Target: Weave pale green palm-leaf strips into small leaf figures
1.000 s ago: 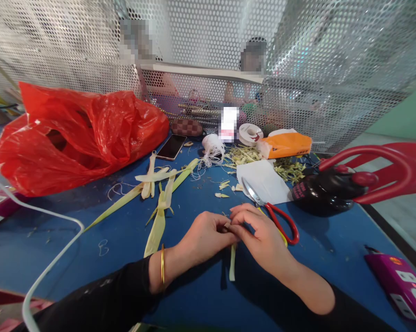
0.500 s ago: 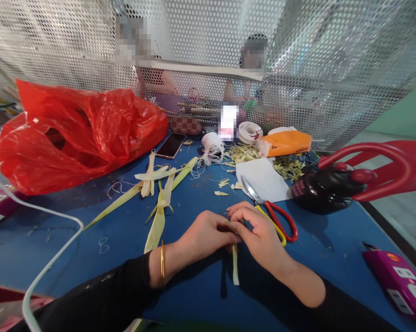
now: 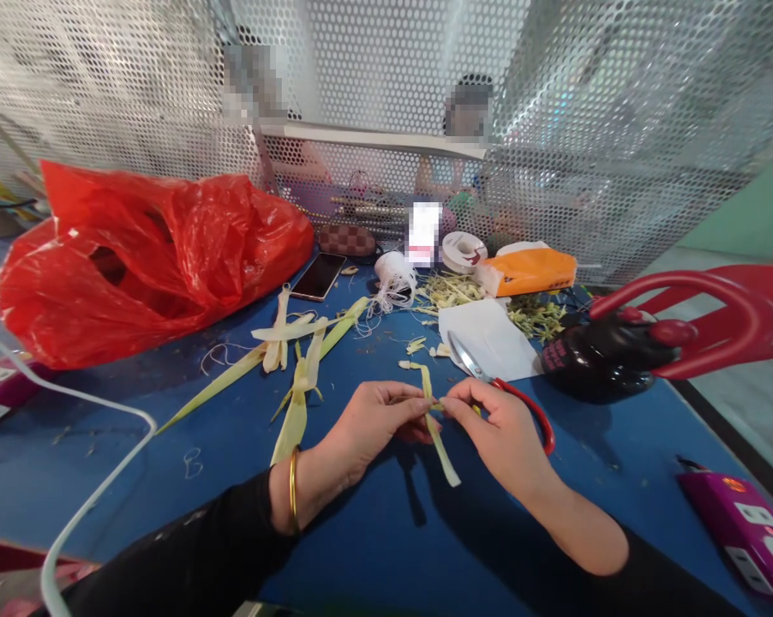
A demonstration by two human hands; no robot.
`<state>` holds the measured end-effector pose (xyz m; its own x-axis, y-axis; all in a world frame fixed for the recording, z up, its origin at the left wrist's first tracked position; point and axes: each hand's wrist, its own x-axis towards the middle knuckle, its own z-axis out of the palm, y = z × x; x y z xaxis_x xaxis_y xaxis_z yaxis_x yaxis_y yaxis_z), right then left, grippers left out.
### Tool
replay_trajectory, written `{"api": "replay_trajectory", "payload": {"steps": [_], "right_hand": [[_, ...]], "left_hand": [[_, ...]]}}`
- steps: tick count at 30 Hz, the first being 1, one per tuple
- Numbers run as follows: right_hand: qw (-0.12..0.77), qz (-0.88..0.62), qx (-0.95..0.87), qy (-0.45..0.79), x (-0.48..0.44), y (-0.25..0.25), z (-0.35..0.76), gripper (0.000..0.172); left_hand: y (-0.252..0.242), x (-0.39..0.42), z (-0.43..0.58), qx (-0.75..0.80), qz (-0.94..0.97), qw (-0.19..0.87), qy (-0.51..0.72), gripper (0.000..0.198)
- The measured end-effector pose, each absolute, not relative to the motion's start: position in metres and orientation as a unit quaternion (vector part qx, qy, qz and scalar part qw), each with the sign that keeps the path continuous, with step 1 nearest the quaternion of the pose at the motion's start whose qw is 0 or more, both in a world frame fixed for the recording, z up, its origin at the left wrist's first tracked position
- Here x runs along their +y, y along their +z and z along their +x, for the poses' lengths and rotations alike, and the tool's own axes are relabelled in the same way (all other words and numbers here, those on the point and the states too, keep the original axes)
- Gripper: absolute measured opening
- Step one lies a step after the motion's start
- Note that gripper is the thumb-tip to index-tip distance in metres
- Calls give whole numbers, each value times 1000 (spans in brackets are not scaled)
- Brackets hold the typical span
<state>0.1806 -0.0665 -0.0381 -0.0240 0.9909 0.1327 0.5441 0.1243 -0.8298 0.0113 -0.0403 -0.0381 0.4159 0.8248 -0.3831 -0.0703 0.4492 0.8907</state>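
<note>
Between my hands is a pale green leaf strip [image 3: 439, 446], running down toward me from the fingertips. My left hand [image 3: 383, 420] pinches its upper part between thumb and fingers. The fingertips of my right hand [image 3: 489, 420] are closed on a small end of the leaf material, just right of the strip. Scissors [image 3: 528, 403] with red and yellow handles lie partly behind my right hand, their blades on a white paper sheet [image 3: 486, 334]. Several pale husk leaves [image 3: 290, 428] are spread to the left of my hands.
A red plastic bag [image 3: 168, 266] fills the back left. Behind are a phone [image 3: 319, 276], white thread [image 3: 396, 274], a ribbon spool [image 3: 464, 251] and an orange packet [image 3: 534, 270]. A black bottle [image 3: 598, 360] and purple power strip [image 3: 737, 523] stand right. A white cable [image 3: 104, 471] crosses the left.
My hands have moved slightly apart, the right one to the right. More of the leaf strip shows between them, now slanting, with its upper end visible above my fingers.
</note>
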Motion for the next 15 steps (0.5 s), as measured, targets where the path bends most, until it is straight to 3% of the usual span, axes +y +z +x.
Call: {"api": "replay_trajectory", "payload": {"steps": [5, 9, 15], "right_hand": [[417, -581, -587, 380, -67, -40, 179, 27], [356, -564, -571, 478, -69, -39, 173, 39], [333, -550, -631, 435, -76, -40, 166, 33]], "left_hand": [[-34, -41, 13, 427, 389, 734, 358, 22], [-34, -40, 13, 451, 374, 714, 384, 24], [-39, -40, 13, 453, 372, 711, 389, 22]]}}
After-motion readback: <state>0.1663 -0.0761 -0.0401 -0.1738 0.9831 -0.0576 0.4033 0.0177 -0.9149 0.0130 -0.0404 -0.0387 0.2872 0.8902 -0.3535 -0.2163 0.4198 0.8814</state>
